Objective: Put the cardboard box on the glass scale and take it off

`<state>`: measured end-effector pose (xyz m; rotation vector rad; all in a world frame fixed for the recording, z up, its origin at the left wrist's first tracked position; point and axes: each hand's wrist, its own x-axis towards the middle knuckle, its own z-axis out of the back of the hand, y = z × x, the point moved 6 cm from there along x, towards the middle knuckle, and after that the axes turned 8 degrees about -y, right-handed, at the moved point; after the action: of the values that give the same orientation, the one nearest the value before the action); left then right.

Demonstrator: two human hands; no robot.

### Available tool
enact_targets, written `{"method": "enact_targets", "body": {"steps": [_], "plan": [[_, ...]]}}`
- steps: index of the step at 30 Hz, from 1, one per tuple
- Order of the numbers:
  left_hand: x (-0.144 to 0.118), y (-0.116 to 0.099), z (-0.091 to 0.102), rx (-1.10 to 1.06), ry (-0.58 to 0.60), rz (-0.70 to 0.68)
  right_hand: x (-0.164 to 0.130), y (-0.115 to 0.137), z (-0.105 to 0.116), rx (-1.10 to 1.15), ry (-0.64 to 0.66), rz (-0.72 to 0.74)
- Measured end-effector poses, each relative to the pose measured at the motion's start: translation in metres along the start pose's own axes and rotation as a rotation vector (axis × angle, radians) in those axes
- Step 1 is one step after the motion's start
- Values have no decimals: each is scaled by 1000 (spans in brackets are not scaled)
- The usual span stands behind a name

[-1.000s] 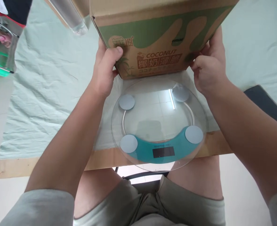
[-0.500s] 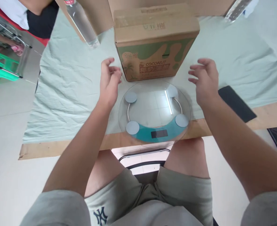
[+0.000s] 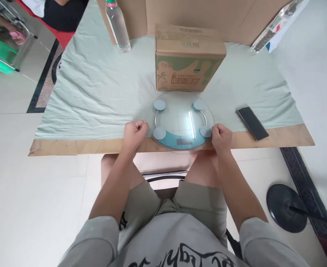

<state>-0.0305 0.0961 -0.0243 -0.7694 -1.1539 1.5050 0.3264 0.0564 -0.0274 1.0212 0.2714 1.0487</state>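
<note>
Both my fists rest at the table's near edge, one on each side of a round glass scale.

My left hand and right hand are clenched, fingers curled in with nothing visibly in them; whether the knuckles touch the glass scale I can't quite tell from here. The scale lies flat on the table, slightly overhanging the edge. A coconut carton stands just behind it, a water bottle further back left, a dark phone to the right.
</note>
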Motion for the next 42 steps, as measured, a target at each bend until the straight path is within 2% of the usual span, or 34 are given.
{"method": "enact_targets", "body": {"steps": [11,19,23,26,28,30,33,35,37,39,42], "plan": [[-2,1,-2,79,44,-11,1,-1,4,-23,-44,-70],[-4,0,1,52,22,-7,-2,-3,4,51,9,-123],[13,-4,8,56,71,-18,22,-6,11,250,34,-233],[53,-14,11,43,47,-79,64,4,12,325,-11,-234],[89,-22,5,-2,1,-78,98,15,-1,295,-16,-194],[125,-27,-10,-71,-18,-5,130,23,-24,278,10,-184],[160,-37,-41,-138,38,77,165,22,-66,278,62,-212],[168,-45,-61,-158,150,45,175,21,-93,344,148,-173],[166,-53,-76,-193,285,-29,175,24,-111,457,244,-67],[162,-57,-84,-262,377,-106,171,28,-118,546,305,26],[158,-59,-86,-353,434,-163,167,32,-118,565,329,34]]}}
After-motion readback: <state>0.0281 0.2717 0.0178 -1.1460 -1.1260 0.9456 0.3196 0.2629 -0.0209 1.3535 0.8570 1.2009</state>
